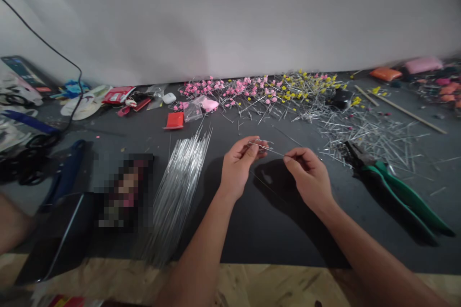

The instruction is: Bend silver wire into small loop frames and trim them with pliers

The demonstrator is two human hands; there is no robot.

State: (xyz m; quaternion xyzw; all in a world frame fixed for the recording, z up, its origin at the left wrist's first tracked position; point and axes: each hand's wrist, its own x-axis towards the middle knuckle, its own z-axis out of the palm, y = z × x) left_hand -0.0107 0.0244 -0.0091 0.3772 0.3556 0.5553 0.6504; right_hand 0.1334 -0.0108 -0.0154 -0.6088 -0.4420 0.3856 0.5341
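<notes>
My left hand (pixel 239 165) is closed on several thin metal wires (pixel 264 144), whose ends stick out past the fingertips. With thumb and forefinger, my right hand (pixel 308 172) pinches the end of a wire that runs across from the left hand. Left of my hands lies a long bundle of straight silvery wires (pixel 180 187). Pliers with green handles (pixel 399 196) rest to the right of my right hand, their jaws against a heap of short cut wires (pixel 374 134).
Wire stems with pink tips (pixel 237 88) and yellow tips (pixel 302 86) line the wall. A red packet (pixel 175 120), a blue-handled tool (pixel 65 172) and a phone (pixel 126 192) lie to the left. A wooden stick (pixel 410 110) is at back right. Another person's arm (pixel 12 223) shows at the left edge.
</notes>
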